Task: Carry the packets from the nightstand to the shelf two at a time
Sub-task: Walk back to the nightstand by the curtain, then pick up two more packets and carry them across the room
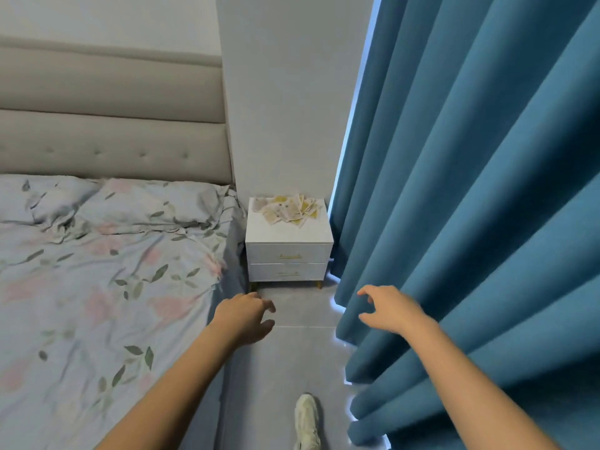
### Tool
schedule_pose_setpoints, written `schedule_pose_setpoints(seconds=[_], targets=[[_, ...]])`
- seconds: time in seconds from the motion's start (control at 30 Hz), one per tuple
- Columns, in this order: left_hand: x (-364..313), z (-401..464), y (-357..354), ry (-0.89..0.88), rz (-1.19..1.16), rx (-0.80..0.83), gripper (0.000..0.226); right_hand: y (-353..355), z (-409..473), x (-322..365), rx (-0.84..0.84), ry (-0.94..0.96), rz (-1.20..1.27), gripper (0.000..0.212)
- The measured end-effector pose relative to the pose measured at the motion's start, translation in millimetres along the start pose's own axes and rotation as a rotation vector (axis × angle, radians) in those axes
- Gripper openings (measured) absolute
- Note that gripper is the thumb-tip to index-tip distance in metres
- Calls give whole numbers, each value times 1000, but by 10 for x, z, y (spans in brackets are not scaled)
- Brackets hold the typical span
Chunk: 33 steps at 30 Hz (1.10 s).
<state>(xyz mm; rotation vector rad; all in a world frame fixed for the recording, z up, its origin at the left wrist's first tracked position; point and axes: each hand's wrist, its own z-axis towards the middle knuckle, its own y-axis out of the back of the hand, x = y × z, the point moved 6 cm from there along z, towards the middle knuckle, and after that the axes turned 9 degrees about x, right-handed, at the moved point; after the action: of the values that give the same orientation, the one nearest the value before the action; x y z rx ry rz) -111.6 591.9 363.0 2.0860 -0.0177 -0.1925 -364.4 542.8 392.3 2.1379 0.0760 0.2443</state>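
A: Going left to right, what's there?

B: The bed [97,271] fills the left. The left hand [245,318] reaches forward over the floor [302,352], its grip loosely curled and holding nothing.

A: And the packets?

B: The packets [287,208] lie in a loose heap on the far part of the nightstand [289,251], well beyond both hands, so I judge this is the approach for a pickup.

A: The other side?

B: The right hand [386,308] is out too, fingers spread and relaxed, grip empty, just beside the blue curtain [470,190] on the right. The shelf isn't in view.
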Motion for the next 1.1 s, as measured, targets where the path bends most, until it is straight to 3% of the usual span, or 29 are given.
schedule_pose_setpoints(seconds=[0.33, 0.5, 0.83, 1.1], targets=[[589, 1918, 1265, 93, -56, -109, 38, 1373, 2274, 216, -24, 145, -51, 48], [987, 2694, 1573, 148, -120, -58, 37, 1871, 3316, 389, 25, 195, -62, 48], [1962, 4465, 1967, 182, -185, -18, 37, 2233, 5397, 661, 91, 181, -20, 48], [2450, 5670, 1734, 206, -290, 46, 37, 1720, 6821, 793, 163, 132, 82, 42]])
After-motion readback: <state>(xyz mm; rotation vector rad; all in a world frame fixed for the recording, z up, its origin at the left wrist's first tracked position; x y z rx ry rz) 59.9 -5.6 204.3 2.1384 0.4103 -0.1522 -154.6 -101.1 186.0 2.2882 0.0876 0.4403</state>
